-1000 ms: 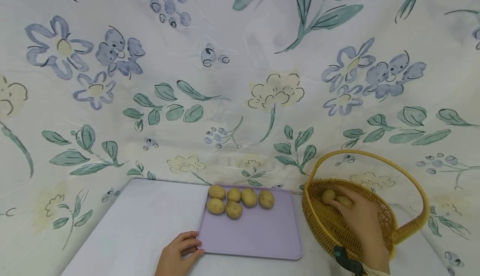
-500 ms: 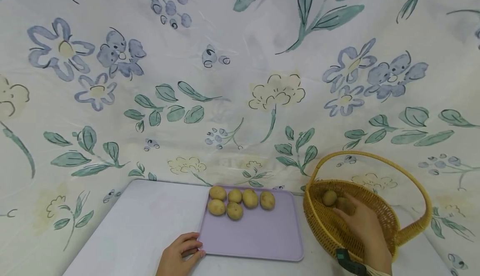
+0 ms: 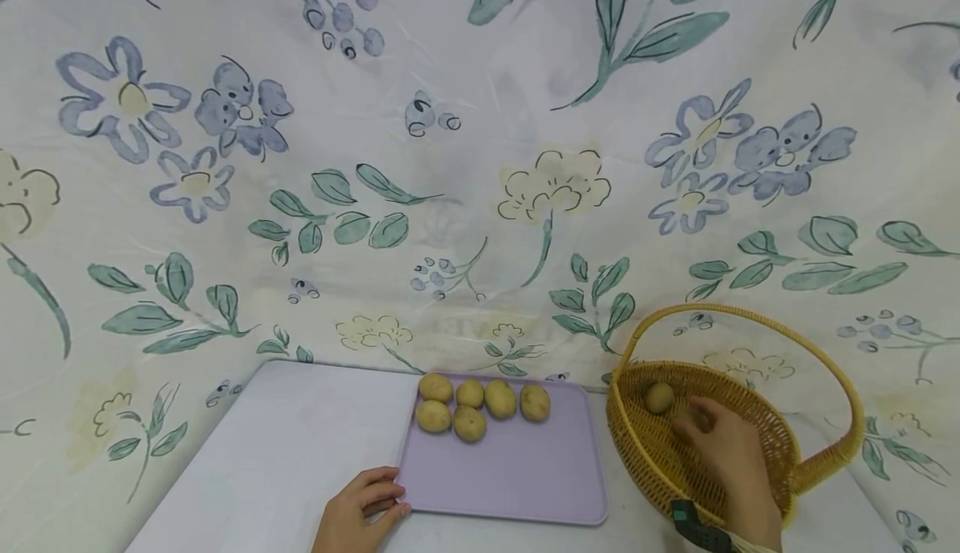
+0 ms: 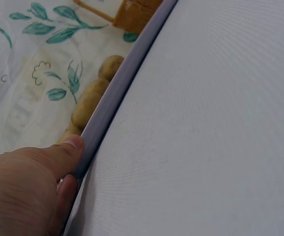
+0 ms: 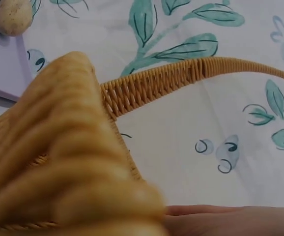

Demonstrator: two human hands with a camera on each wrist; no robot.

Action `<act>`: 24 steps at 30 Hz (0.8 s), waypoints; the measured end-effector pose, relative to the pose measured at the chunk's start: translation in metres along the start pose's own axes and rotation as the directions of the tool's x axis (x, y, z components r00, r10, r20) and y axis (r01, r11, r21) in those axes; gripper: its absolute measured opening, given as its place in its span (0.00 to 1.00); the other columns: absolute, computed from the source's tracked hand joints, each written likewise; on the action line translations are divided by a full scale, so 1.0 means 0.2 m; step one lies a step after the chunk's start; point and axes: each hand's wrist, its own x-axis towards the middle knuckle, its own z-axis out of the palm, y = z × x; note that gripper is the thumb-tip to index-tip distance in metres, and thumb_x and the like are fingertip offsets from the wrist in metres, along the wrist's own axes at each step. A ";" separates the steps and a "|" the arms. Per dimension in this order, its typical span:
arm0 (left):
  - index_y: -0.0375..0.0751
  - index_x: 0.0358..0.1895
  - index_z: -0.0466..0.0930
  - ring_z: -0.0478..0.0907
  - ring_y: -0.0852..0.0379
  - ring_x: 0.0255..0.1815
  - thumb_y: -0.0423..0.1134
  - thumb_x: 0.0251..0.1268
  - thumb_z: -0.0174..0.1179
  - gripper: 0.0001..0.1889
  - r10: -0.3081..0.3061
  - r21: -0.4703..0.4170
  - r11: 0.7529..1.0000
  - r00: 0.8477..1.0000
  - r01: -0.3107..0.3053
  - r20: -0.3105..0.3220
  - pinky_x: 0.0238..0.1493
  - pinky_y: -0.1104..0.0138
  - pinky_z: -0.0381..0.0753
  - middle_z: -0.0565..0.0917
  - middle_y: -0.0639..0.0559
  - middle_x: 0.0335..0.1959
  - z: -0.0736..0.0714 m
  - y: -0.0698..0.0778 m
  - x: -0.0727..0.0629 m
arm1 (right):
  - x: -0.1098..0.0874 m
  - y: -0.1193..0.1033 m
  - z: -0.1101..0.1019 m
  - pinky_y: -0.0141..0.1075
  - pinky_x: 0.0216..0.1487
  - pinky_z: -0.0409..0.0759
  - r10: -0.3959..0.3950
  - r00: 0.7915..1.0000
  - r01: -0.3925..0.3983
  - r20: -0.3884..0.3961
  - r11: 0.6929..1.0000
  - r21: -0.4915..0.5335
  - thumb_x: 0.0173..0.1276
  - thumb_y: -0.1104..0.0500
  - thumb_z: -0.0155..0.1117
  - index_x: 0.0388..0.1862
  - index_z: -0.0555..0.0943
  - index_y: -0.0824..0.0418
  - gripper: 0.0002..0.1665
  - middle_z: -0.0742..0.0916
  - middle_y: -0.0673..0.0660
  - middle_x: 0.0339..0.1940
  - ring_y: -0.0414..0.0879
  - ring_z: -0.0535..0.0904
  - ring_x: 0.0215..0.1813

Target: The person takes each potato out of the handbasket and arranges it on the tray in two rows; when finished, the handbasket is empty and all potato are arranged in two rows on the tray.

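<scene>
My left hand [image 3: 358, 510] holds the lilac tray [image 3: 517, 478] at its front left corner, with the thumb on the outer rim in the left wrist view. Several potatoes [image 3: 469, 424] lie in two rows along the tray's back left part. Inside the wicker basket [image 3: 622, 444], my right hand [image 3: 731, 444] is lowered with curled fingers round a potato that is mostly hidden and dim. Beyond the fingertips, another potato [image 3: 660, 398] rests against the basket's far side. In the right wrist view the blurred basket wall covers most of this hand.
The basket's tall arched handle [image 3: 750, 311] rises over the right arm. A white table [image 3: 285, 436] carries the tray and basket, and a flower-patterned cloth [image 3: 480, 203] hangs behind. A dark wrist strap [image 3: 701, 528] crosses near the basket's front rim.
Inside the basket, my right hand has drawn slightly back from the far potato, and its fingers have curled in over the nearer one. My left hand keeps its place on the tray.
</scene>
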 end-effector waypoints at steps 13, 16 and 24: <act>0.40 0.30 0.89 0.83 0.75 0.38 0.25 0.40 0.80 0.12 0.032 -0.020 0.999 0.999 -0.032 -0.024 0.37 0.76 0.91 0.87 0.50 0.44 0.01 0.00 0.00 | 0.00 0.00 0.00 0.66 0.54 0.82 0.030 0.999 -0.029 0.035 0.999 -0.028 0.71 0.47 0.69 0.70 0.73 0.68 0.38 0.83 0.77 0.58 0.74 0.80 0.54; 0.42 0.29 0.88 0.82 0.76 0.38 0.25 0.40 0.80 0.13 0.038 -0.018 0.999 0.999 -0.039 -0.029 0.37 0.76 0.91 0.87 0.51 0.44 0.01 -0.01 0.00 | 0.00 -0.01 0.00 0.61 0.47 0.85 0.017 0.999 -0.017 -0.045 1.000 0.001 0.70 0.55 0.69 0.66 0.77 0.68 0.30 0.90 0.70 0.42 0.64 0.85 0.39; 0.45 0.29 0.88 0.82 0.77 0.39 0.25 0.40 0.80 0.14 0.021 -0.019 1.000 0.999 -0.021 -0.028 0.38 0.77 0.91 0.87 0.52 0.45 0.01 0.00 0.00 | 0.01 0.01 -0.01 0.71 0.61 0.77 0.068 0.995 -0.065 0.068 0.997 -0.040 0.69 0.55 0.71 0.72 0.70 0.68 0.38 0.82 0.78 0.59 0.76 0.78 0.57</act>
